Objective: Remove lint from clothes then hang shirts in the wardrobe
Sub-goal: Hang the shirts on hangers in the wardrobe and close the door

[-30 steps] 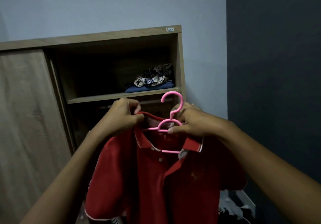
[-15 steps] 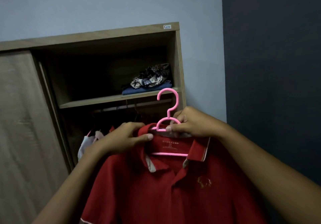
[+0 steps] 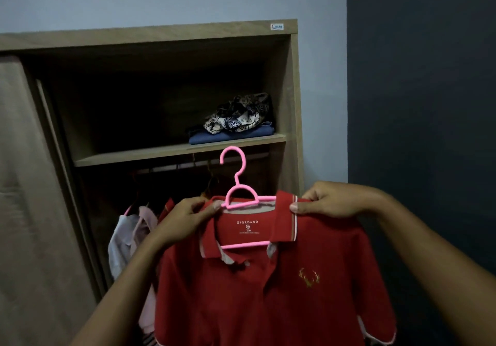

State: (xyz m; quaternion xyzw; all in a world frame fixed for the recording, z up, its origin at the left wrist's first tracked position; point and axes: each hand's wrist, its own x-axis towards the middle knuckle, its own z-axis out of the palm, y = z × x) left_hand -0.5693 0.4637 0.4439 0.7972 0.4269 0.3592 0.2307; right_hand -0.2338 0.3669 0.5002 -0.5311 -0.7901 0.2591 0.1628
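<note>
- Fingers (image 3: 208,207) of the left hand (image 3: 185,219) pinch the red shirt (image 3: 268,292) collar.
- Right hand (image 3: 332,198) grips the other shoulder (pink hanger (image 3: 239,198) inside), before the wardrobe (image 3: 291,90).

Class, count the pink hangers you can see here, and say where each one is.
2. One pink hanger sits inside the red shirt held by both hands. A second pink hook shows above the pale clothes hanging in the wardrobe. More may hide in the dark.

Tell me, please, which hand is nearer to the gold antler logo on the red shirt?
Right. The right hand pinches the red shirt at the shoulder, above the gold antler logo; the left hand grips the collar across the placket, farther away.
</note>
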